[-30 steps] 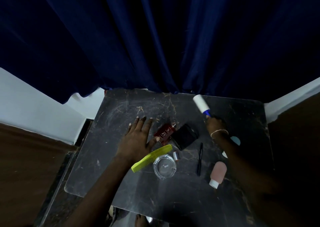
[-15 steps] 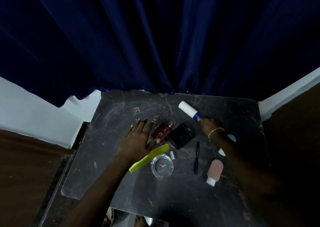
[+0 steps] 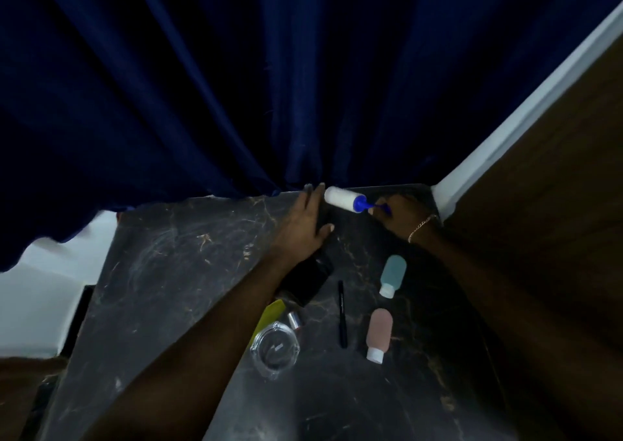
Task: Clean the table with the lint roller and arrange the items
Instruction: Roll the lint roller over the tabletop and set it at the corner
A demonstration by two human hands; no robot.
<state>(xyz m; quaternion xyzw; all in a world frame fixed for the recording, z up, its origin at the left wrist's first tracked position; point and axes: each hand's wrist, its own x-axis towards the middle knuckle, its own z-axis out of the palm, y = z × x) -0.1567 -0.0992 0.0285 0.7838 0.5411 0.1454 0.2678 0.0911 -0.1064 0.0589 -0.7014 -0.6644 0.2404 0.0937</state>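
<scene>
Cleaning step w/ items not yet arranged: glass ashtray [image 3: 275, 349], pink bottle [image 3: 379, 333], pen [image 3: 342, 312], teal bottle [image 3: 392, 274] sit mid-bench [image 3: 175, 272]. Left hand [image 3: 305, 226] flat, fingers pressed together. Right hand [image 3: 403, 216], fingers wrapped on handle, holds lint roller [image 3: 344, 198] at far edge. Next, prob: roll it toward the near edge.

Dark marble table [image 3: 175, 272]: glass ashtray [image 3: 275, 349] at six o'clock, pen [image 3: 342, 312], pink bottle [image 3: 379, 332], teal bottle [image 3: 392, 273] toward three.
</scene>
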